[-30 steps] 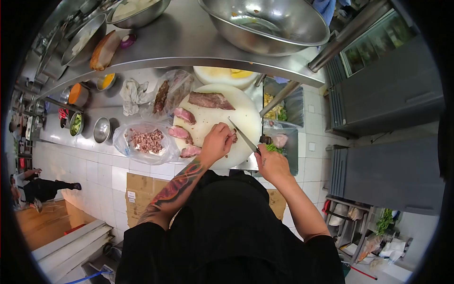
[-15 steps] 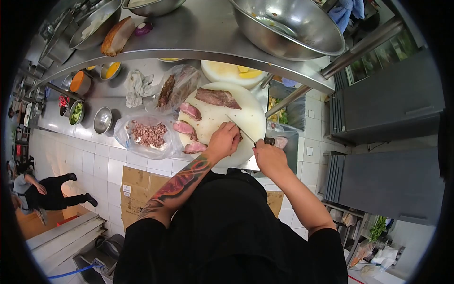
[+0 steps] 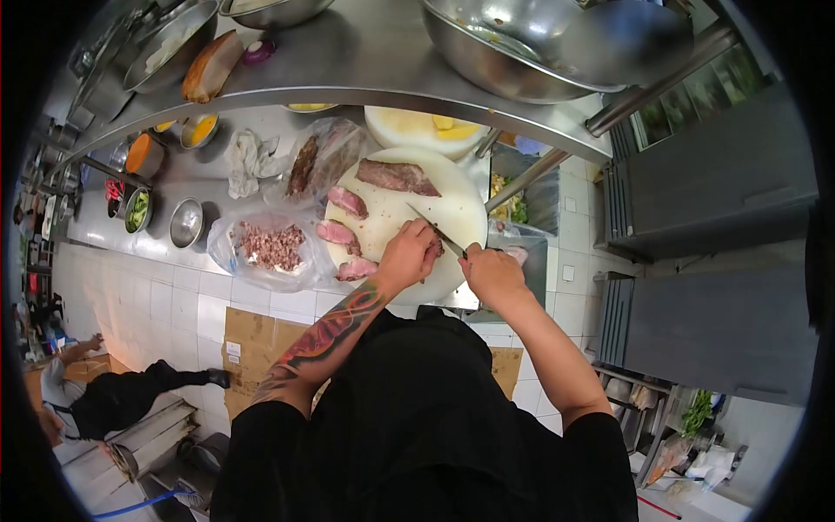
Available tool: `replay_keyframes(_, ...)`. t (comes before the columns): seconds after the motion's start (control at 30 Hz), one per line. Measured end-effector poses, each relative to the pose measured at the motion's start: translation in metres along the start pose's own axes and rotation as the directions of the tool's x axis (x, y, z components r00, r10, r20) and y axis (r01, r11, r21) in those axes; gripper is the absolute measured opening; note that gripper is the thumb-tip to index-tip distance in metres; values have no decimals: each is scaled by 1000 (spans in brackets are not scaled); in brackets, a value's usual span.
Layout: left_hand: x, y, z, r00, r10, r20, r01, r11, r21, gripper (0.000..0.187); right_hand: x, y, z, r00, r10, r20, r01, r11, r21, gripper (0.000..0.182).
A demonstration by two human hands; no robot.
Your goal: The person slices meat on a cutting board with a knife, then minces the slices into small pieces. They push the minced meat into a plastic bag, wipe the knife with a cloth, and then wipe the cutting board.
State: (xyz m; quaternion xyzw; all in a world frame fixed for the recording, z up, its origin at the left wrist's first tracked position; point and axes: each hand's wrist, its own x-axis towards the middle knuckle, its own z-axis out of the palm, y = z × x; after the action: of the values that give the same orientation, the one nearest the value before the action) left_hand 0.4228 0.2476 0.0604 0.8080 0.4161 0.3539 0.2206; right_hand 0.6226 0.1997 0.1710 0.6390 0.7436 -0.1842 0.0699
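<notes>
A round white cutting board [image 3: 400, 226] carries a large browned piece of meat [image 3: 398, 177] near its far edge and several pink-centred cut pieces [image 3: 337, 233] along its left side. My left hand [image 3: 410, 254] is closed over a small piece of meat on the board, which its fingers mostly hide. My right hand [image 3: 492, 273] is wrapped round the handle of a knife [image 3: 448, 239]. The blade points up and to the left, just beside the left fingertips. Left of the board, a clear plastic bag [image 3: 228, 248] holds diced meat [image 3: 271, 246].
Above the board runs a steel shelf [image 3: 365, 65] with a large bowl [image 3: 513, 65]. A second bag [image 3: 335, 157], a crumpled cloth [image 3: 250, 161] and a small bowl [image 3: 187, 223] lie to the left. Another person [image 3: 122, 400] is at the lower left.
The knife and my right hand have shifted slightly up and left. A blurred dark round object now covers part of the large bowl. The other person has moved lower and to the right.
</notes>
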Motion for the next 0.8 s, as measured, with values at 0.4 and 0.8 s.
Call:
replay_keyframes(0.4,-4,8,-8,999,8,-54,-11,998,-59,29,-4,10,5,1000,17,-24,-15,996,83,37)
replay_keyframes(0.8,-12,8,0,1000,-23,9,23,999,43,24,-31,-1,-7,973,-89,-215,99,994,38,31)
